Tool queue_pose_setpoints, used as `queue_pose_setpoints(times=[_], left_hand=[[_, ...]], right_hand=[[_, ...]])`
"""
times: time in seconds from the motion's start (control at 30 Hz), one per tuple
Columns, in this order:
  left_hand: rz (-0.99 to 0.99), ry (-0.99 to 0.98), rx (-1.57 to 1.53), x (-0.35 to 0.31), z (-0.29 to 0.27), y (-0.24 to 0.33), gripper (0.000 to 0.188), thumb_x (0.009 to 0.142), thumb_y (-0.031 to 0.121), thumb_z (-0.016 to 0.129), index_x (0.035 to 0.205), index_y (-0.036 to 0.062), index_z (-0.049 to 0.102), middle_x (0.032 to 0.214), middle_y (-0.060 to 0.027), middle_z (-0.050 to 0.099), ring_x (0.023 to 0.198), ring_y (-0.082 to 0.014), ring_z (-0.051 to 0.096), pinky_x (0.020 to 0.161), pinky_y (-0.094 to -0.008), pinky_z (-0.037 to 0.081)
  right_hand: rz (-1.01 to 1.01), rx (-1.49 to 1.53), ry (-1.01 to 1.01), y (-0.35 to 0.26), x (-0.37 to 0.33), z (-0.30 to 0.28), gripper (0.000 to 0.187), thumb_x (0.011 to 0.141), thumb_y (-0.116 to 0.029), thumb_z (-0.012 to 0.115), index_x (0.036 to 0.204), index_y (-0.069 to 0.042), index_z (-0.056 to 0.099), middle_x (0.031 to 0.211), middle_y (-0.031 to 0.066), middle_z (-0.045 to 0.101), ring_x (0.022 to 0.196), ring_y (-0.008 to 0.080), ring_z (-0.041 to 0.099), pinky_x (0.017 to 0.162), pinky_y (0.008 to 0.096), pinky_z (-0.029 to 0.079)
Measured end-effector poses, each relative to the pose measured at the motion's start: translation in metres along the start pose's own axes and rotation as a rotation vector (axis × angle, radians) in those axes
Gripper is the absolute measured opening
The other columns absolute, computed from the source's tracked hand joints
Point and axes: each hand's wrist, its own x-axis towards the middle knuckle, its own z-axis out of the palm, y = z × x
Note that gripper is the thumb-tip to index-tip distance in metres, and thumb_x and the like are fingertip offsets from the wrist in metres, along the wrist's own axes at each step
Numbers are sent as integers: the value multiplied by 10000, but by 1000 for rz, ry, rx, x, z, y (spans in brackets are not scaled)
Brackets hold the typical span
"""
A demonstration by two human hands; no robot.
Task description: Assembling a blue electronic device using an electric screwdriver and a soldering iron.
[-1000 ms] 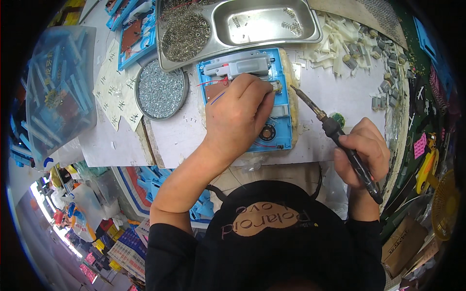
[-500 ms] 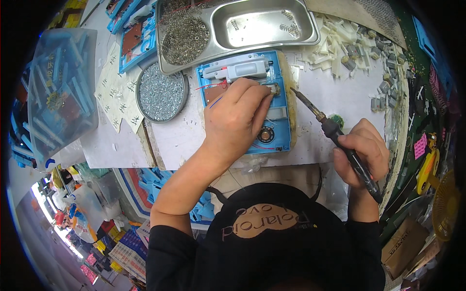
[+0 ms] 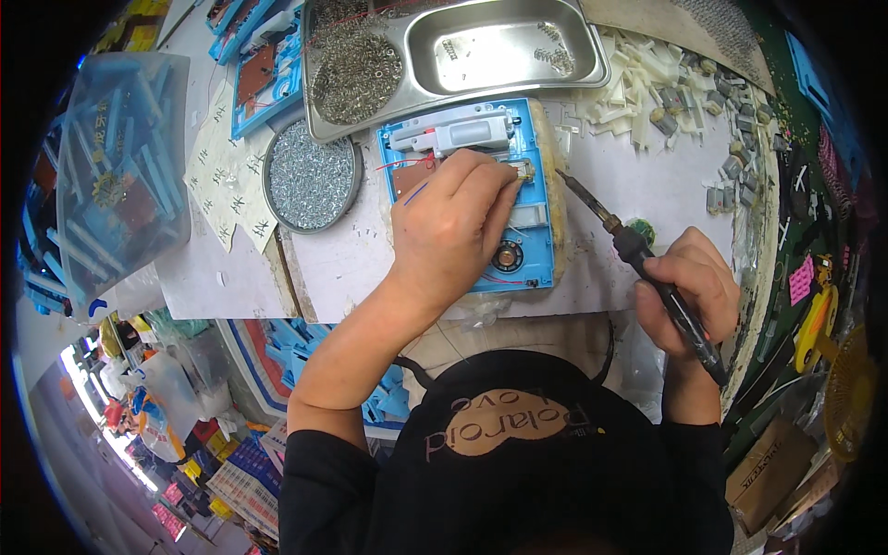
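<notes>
A blue plastic casing (image 3: 529, 139) lies open on a yellowish pad, with a grey-white block (image 3: 472, 135), a brown circuit board (image 3: 409, 178) and a round black speaker (image 3: 508, 256) inside. My left hand (image 3: 449, 217) reaches over it, fingers pinched at a small metal part (image 3: 524, 170) near the casing's right side; the fingers partly cover that part. My right hand (image 3: 700, 289) grips the dark handle of a soldering iron (image 3: 635, 248). The iron's tip points up and left, just off the casing's right edge, touching nothing that I can see.
Behind the casing stands a steel tray (image 3: 407, 100) with small metal pieces. A round dish (image 3: 352, 194) of tiny silvery parts sits left, beside paper sheets (image 3: 220, 180) and a translucent bin (image 3: 171, 83) of blue pieces. White plastic parts (image 3: 629, 83) and small grey motors (image 3: 733, 166) lie right.
</notes>
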Motion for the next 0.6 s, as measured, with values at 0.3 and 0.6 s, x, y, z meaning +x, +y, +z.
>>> queue_pose_setpoints(times=[0.3, 0.6], left_hand=[[-23, 26, -23, -1, -3, 1, 150, 814, -7, 798, 947, 39, 746, 905, -93, 697, 773, -227, 682, 683, -314, 537], [-9, 50, -25, 3, -2, -1, 151, 831, -11, 776, 971, 30, 739, 936, -104, 694, 761, -242, 681, 666, -316, 539]], right_hand=[[-8, -12, 10, 3, 0, 1, 252, 767, -14, 802, 987, 12, 684, 653, 60, 568, 537, 205, 501, 499, 311, 370], [-16, 1, 16, 7, 4, 4, 238, 775, -16, 799, 984, 14, 688, 638, 57, 556, 531, 201, 493, 496, 310, 363]])
